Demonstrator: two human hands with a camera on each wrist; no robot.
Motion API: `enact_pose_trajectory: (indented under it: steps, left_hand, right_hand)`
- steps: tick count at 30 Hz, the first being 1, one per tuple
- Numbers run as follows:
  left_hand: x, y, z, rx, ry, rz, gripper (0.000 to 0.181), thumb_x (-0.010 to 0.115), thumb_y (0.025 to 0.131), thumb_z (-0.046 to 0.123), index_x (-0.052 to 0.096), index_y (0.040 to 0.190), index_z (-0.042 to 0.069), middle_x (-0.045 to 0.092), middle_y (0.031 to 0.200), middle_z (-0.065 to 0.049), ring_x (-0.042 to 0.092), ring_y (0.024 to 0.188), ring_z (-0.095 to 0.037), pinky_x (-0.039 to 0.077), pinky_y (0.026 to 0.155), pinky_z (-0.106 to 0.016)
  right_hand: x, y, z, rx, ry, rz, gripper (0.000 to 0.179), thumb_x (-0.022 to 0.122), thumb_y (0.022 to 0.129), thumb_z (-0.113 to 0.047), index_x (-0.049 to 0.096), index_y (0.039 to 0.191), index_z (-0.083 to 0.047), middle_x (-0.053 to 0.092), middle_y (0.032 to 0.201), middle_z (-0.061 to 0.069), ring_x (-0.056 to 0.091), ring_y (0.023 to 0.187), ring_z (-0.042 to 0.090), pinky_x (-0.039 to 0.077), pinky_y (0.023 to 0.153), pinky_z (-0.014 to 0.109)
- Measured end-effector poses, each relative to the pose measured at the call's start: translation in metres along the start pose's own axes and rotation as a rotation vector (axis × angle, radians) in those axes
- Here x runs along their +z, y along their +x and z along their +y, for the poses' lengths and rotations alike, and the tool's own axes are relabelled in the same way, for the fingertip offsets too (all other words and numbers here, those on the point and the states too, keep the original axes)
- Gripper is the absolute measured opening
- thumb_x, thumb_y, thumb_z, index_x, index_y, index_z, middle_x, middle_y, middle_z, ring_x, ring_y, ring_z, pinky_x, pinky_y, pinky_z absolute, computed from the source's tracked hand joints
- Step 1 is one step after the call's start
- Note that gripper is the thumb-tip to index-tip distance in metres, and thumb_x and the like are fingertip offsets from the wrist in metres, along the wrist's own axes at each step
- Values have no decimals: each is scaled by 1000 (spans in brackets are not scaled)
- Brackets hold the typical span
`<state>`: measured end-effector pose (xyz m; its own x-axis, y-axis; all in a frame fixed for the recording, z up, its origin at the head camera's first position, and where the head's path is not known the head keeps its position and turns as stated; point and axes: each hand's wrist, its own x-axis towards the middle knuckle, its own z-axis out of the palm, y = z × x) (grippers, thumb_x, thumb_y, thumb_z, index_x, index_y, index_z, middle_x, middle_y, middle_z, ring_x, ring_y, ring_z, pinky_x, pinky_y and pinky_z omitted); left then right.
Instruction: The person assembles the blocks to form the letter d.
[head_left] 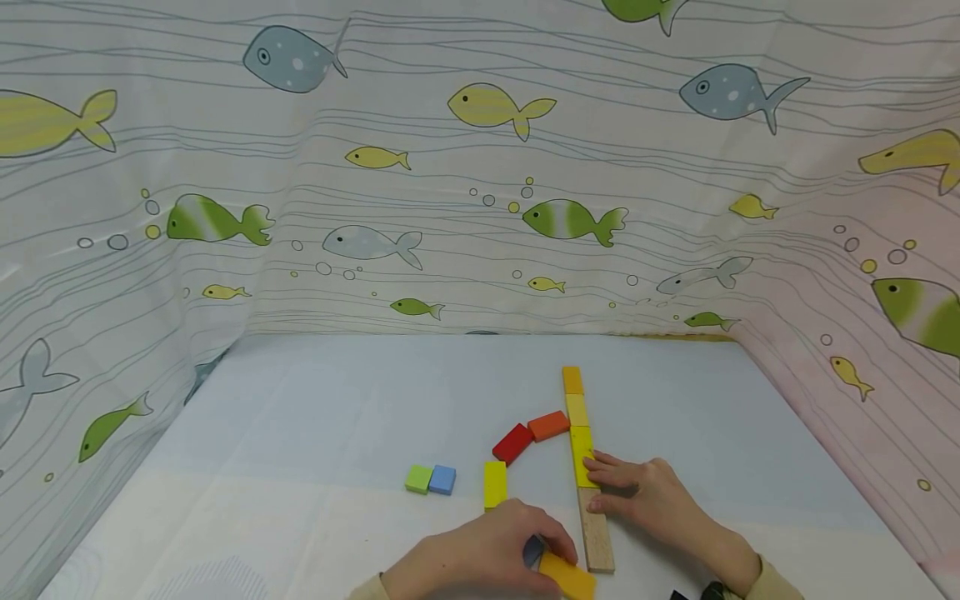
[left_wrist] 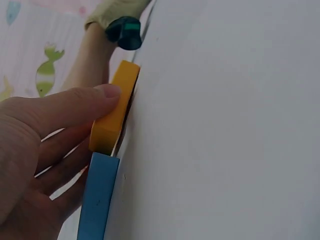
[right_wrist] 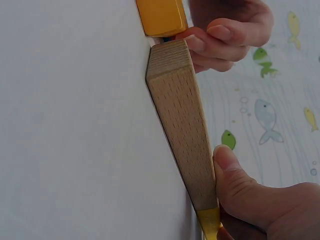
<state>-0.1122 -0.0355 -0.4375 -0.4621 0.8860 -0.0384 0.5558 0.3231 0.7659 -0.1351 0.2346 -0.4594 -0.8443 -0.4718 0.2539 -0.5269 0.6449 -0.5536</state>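
With thumb and fingers, my left hand (head_left: 487, 546) pinches an orange-yellow block (head_left: 567, 577) (left_wrist: 116, 107) near the table's front. A blue block (left_wrist: 98, 195) lies end to end with it, mostly hidden under that hand in the head view. On the right, a straight column runs away from me: a bare wooden block (head_left: 597, 533) (right_wrist: 180, 125), a bright yellow block (head_left: 581, 454), a paler yellow block (head_left: 576, 409) and an orange-yellow one (head_left: 572, 380). My right hand (head_left: 663, 504) rests its fingertips on the bright yellow block, its thumb touching the wooden block.
An orange block (head_left: 549, 426) angles off the column, followed by a red block (head_left: 513, 444) and a yellow block (head_left: 495, 483) curving toward me. Farther left lie a green block (head_left: 418, 479) and a blue square block (head_left: 443, 479). A fish-printed curtain (head_left: 450, 192) surrounds the white table (head_left: 300, 417).
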Motion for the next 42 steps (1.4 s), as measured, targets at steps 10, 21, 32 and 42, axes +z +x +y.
enact_pose_trajectory:
  steps: [10, 21, 32, 42]
  left_hand:
    - [-3, -2, -1, -6, 49, -8, 32, 75, 90, 24, 68, 121, 18, 69, 109, 16, 57, 92, 9, 48, 87, -10]
    - [-3, -1, -2, -17, 74, -5, 35, 75, 90, 30, 67, 122, 19, 68, 104, 17, 56, 90, 8, 48, 86, -10]
    - [-4, -3, -3, -25, 74, -2, 37, 76, 89, 32, 67, 123, 20, 66, 102, 18, 54, 89, 9, 47, 85, -10]
    - [-4, -3, -4, 0, 87, 0, 37, 75, 90, 31, 66, 123, 18, 66, 102, 17, 54, 89, 9, 47, 84, -9]
  right_hand:
    - [0, 0, 1, -18, -9, 14, 50, 77, 81, -48, 76, 115, -11, 72, 120, -2, 66, 115, 23, 59, 86, 36]
    - [1, 0, 2, -15, -7, 17, 50, 77, 80, -48, 76, 115, -11, 72, 120, -2, 66, 115, 23, 59, 86, 34]
    - [-1, 0, 0, 7, -18, 2, 52, 76, 80, -51, 76, 115, -12, 72, 120, -1, 66, 115, 24, 59, 86, 42]
    - [0, 1, 1, -1, -16, 8, 51, 76, 80, -50, 76, 115, -12, 72, 121, 0, 66, 114, 24, 59, 86, 36]
